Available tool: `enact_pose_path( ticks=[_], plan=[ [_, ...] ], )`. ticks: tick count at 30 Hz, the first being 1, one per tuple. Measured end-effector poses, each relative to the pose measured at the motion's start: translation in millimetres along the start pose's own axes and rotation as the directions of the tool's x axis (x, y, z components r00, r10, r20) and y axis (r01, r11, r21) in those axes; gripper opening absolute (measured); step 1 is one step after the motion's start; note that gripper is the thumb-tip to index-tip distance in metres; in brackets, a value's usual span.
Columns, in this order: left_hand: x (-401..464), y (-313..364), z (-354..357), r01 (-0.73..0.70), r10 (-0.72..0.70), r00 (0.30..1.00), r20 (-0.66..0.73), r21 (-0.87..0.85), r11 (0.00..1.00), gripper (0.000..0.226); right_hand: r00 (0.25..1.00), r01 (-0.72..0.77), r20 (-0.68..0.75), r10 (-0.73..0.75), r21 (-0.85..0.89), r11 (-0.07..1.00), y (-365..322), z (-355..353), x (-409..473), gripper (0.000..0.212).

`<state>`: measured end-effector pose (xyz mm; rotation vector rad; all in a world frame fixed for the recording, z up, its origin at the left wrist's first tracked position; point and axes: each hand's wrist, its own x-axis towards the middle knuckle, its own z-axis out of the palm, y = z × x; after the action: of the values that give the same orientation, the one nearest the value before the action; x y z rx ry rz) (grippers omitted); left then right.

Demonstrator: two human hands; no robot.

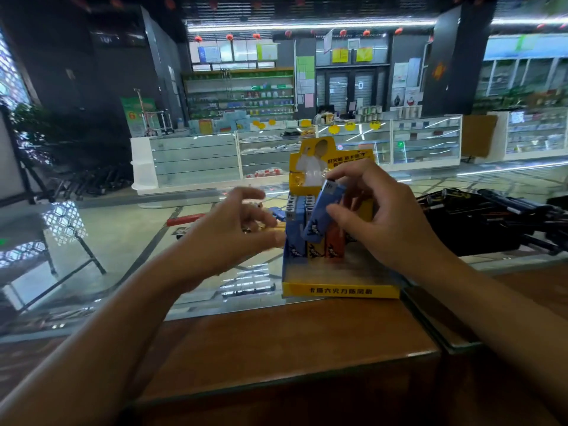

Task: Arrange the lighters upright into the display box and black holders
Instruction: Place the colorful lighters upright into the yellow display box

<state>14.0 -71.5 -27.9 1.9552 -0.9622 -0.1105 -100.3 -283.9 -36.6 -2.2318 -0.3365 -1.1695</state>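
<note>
Head view. My right hand point(387, 219) is up over the display box point(339, 290), thumb and fingers pinching a blue lighter point(324, 212). The lighter is tilted, metal top leaning toward the box's yellow backboard point(310, 167), base pointing down at the rows already standing in the box. It is above those rows, not seated among them.

My left hand point(233, 229) sits just left of the box, fingers loosely curled. Something small and yellowish shows under its fingertips, but the blur is too heavy for me to tell whether it is gripped or only lying beneath.

Inside the box, at the back against the backboard, I see upright lighters: a blue one point(293, 232) on the left, a yellow one point(315, 250) and an orange one point(335, 244) in front of the held lighter's base. The front part of the box floor, behind the yellow front lip with black lettering, is bare cardboard.

The box stands on a glass countertop point(215, 290), at its near edge where a brown wooden surface point(292, 342) begins. Left of the box and beyond my left hand, a red lighter point(184, 220) lies flat on the glass. Right of the box, a dark pile of black items point(491, 219) lies on the counter; too blurred to identify.
</note>
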Motion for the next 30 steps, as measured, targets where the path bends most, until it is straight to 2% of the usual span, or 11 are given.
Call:
enact_pose_path(
  ticks=[3, 6, 15, 20, 30],
  plan=[
    [-3, -9, 2, 0.048, -0.079, 0.967, 0.242, 0.133, 0.990, 0.097, 0.997, 0.071, 0.046, -0.066, -0.122, 0.990, -4, 6, 2, 0.032],
    [-6, -8, 6, 0.012, -0.084, 0.936, 0.343, 0.206, 0.978, 0.102, 0.986, 0.135, 0.132, -0.107, -0.227, 0.965, -2, 11, 4, 0.034],
    [-2, -10, 10, -0.032, -0.047, 0.953, 0.299, 0.256, 0.966, 0.091, 0.976, 0.174, 0.183, -0.116, -0.341, 0.924, 1, 23, 7, 0.035],
    [0, -18, 9, -0.072, -0.019, 0.960, 0.280, 0.313, 0.947, 0.098, 0.967, 0.237, 0.193, -0.167, -0.436, 0.868, 4, 25, 9, 0.037],
    [2, -20, 8, -0.129, 0.023, 0.966, 0.257, 0.404, 0.906, 0.101, 0.960, 0.250, 0.239, -0.143, -0.509, 0.824, 4, 28, 6, 0.038]
  ],
)
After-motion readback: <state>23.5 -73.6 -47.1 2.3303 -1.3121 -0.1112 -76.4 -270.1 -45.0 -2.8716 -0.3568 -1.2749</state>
